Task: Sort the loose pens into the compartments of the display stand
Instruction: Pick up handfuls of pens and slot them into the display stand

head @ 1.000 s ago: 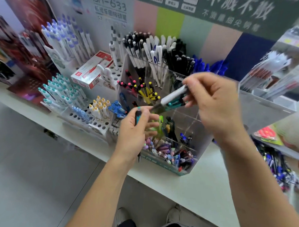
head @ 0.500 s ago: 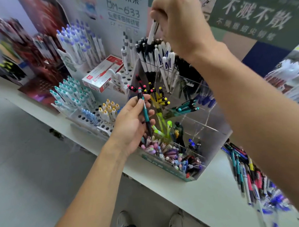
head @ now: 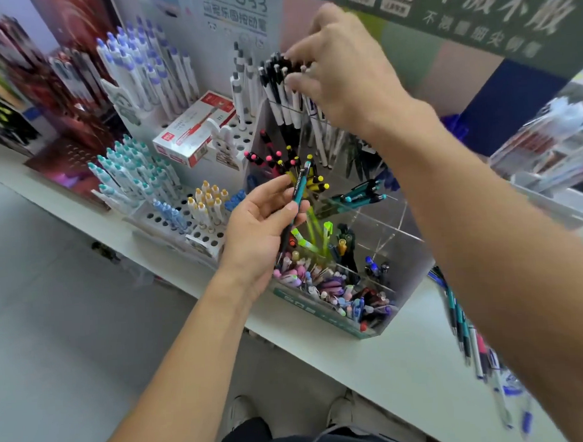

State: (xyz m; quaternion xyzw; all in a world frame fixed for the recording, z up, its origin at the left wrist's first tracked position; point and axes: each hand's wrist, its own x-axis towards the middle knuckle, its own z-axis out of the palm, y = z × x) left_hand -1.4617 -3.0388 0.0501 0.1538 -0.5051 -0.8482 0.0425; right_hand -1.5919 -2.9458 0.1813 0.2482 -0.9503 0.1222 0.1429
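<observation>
My left hand (head: pixel 260 229) holds a teal pen (head: pixel 297 190) upright between thumb and fingers, just in front of the clear display stand (head: pixel 321 311). My right hand (head: pixel 340 75) reaches over the stand's back compartment. Its spread fingers touch the tops of the white pens with black caps (head: pixel 280 101), and I see nothing gripped in it. Two or three matching teal pens (head: pixel 359 192) lie slanted in a middle compartment. Loose pens (head: pixel 461 323) lie on the counter to the right of the stand, partly hidden by my right forearm.
White peg racks of teal-capped pens (head: pixel 131 177) and yellow-capped pens (head: pixel 209 204) stand left of the stand. A red-and-white box (head: pixel 192 131) lies behind them. The stand's front compartment holds several mixed small pens (head: pixel 329 286). The white counter (head: pixel 373 364) runs diagonally.
My right hand has come down from above onto the back compartment, and the white pen it held is no longer in its fingers. My left hand still holds the teal pen, slightly tilted.
</observation>
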